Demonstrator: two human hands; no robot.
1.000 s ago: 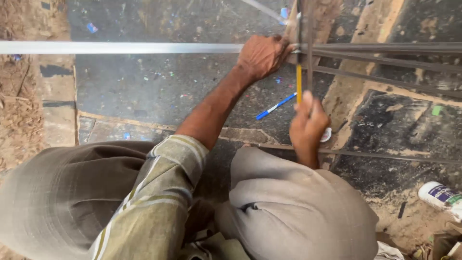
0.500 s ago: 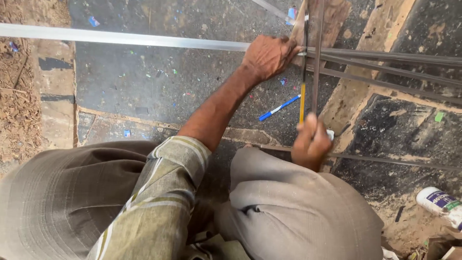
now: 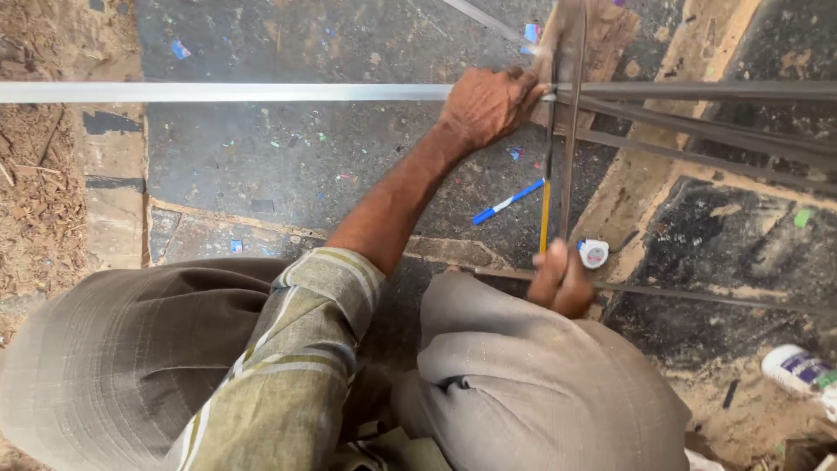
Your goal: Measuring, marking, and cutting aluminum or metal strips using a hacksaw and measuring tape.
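My left hand [image 3: 488,105] presses down on a long silver metal bar [image 3: 218,92] where it crosses a wooden block [image 3: 602,39]. A hacksaw [image 3: 565,174] with a dark frame and a yellow blade stands across the bar right beside that hand. Its handle is in my right hand [image 3: 562,281], which sits low, just above my right knee. I am squatting, and my knees in grey cloth fill the bottom of the head view.
Several thin dark rods [image 3: 715,122] run off to the right from the block. A blue pen [image 3: 507,202] and a small white round tape measure [image 3: 594,253] lie on the dark stone floor. A white bottle [image 3: 798,371] lies at the right edge; loose dirt at the left.
My right hand has drawn the hacksaw back toward my body. The left hand has stayed clamped on the bar at the block.
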